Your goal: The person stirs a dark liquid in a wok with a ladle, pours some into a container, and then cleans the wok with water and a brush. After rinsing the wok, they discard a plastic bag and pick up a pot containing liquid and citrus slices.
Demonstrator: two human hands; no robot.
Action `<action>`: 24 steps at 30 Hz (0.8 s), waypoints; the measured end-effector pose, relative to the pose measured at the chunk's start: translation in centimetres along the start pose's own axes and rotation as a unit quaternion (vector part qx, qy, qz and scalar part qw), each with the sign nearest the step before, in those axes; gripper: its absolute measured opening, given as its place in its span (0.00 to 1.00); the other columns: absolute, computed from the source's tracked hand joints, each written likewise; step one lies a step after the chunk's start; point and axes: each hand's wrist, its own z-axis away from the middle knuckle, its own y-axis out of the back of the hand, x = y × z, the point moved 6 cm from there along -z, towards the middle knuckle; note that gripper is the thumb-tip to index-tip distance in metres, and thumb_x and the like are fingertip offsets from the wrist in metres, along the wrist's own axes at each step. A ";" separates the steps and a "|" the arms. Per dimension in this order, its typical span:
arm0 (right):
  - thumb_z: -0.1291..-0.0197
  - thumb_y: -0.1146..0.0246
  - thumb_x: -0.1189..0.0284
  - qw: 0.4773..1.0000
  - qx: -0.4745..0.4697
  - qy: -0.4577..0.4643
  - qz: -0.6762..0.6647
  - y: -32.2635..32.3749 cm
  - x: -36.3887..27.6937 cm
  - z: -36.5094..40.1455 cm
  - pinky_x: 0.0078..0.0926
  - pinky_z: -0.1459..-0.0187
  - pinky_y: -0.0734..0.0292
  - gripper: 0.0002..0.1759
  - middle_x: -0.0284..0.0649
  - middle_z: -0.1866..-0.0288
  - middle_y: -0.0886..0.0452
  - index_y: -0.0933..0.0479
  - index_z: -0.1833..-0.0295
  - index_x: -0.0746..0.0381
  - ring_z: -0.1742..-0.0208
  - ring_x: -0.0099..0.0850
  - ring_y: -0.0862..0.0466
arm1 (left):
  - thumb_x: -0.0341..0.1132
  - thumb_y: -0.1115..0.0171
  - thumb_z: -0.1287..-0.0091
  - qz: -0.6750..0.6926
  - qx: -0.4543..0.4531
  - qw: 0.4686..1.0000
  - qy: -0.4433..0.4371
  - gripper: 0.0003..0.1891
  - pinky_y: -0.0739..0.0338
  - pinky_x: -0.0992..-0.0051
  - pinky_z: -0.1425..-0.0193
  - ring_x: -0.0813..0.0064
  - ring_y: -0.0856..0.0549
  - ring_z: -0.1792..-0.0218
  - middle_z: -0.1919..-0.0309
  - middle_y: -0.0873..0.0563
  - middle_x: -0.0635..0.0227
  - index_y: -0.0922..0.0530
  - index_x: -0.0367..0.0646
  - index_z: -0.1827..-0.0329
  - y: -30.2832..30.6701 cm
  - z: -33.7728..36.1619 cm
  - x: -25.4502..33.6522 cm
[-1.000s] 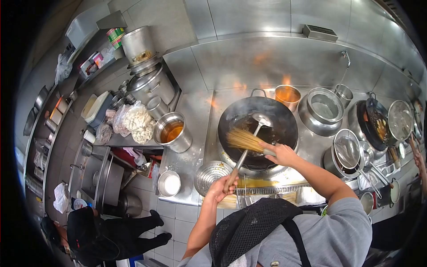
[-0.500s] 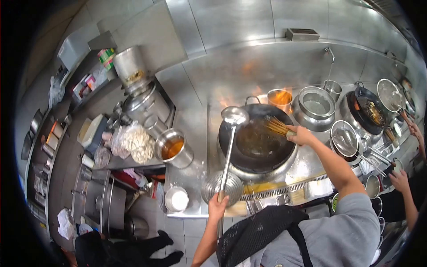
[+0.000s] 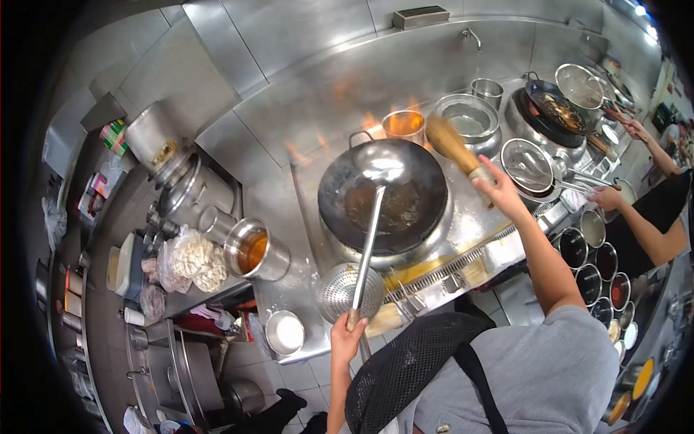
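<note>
My left hand [image 3: 347, 340] is closed round the wooden end of a long ladle [image 3: 371, 242]. The ladle's bowl is over the black wok [image 3: 332, 188], whose bottom holds a little dark, wet liquid. Under the ladle's handle lies a perforated skimmer [image 3: 334, 293], close to my left hand. A bamboo wok brush [image 3: 450, 142] is gripped in my right hand [image 3: 500, 189], bristles pointing up and left, blurred. The brush is in the air, right of the wok. My right forefinger and thumb show, the other fingers are partly hidden.
Flames rise behind the wok near a metal pot [image 3: 405, 126]. A water-filled pot [image 3: 468, 119] and strainers [image 3: 528, 165] stand to the right. A co-worker's hands [image 3: 609, 197] work by a second wok [image 3: 560, 112]. At left are an oil pot [image 3: 253, 252] and a white-filled container [image 3: 289, 334].
My right hand has lifted the brush out of the wok, up and to the right. The ladle's bowl is now lower, over the wok. The view has shifted right.
</note>
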 end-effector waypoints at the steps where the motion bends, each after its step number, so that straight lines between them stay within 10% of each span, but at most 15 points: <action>1: 0.36 0.30 0.63 0.998 0.042 0.038 0.013 1.7 0.2 0.2 0.21 0.79 0.27 0.42 0.36 0.63 0.18 0.38 0.19 0.58 0.77 0.21 0.22 | 0.39 0.28 0.30 0.013 -0.074 0.996 0.042 0.16 0.29 0.79 0.68 0.85 0.26 0.72 0.71 0.19 0.75 0.19 0.35 0.49 -2.0 -0.1 1.0; 8: 0.34 0.30 0.66 0.989 0.077 0.013 -0.124 10.8 2.7 3.8 0.23 0.74 0.21 0.41 0.38 0.53 0.18 0.38 0.20 0.62 0.66 0.24 0.17 | 0.41 0.32 0.27 0.094 -0.299 0.942 0.124 0.14 0.37 0.81 0.78 0.86 0.30 0.81 0.79 0.26 0.78 0.22 0.39 0.56 -18.9 -1.6 4.3; 14: 0.40 0.26 0.68 0.978 0.020 -0.093 -0.186 13.0 7.9 9.3 0.28 0.69 0.18 0.42 0.41 0.50 0.19 0.38 0.24 0.60 0.60 0.28 0.16 | 0.39 0.34 0.26 0.264 -0.303 0.884 0.239 0.14 0.36 0.79 0.82 0.87 0.31 0.81 0.77 0.29 0.79 0.28 0.42 0.49 -38.9 0.8 0.2; 19: 0.40 0.29 0.73 0.941 -0.043 -0.202 -0.269 13.1 11.5 12.3 0.27 0.73 0.20 0.44 0.42 0.56 0.19 0.44 0.22 0.58 0.70 0.30 0.18 | 0.47 0.34 0.25 0.323 -0.434 0.782 0.309 0.20 0.20 0.79 0.65 0.78 0.16 0.62 0.59 0.21 0.70 0.30 0.46 0.43 -49.1 2.2 -1.6; 24: 0.37 0.32 0.70 0.941 -0.034 -0.179 -0.284 12.6 13.4 11.2 0.27 0.71 0.21 0.42 0.43 0.57 0.20 0.44 0.21 0.57 0.70 0.30 0.19 | 0.67 0.47 0.26 -0.072 -0.428 0.900 0.044 0.35 0.18 0.65 0.54 0.65 0.13 0.61 0.60 0.11 0.57 0.21 0.39 0.44 -47.7 0.3 -0.8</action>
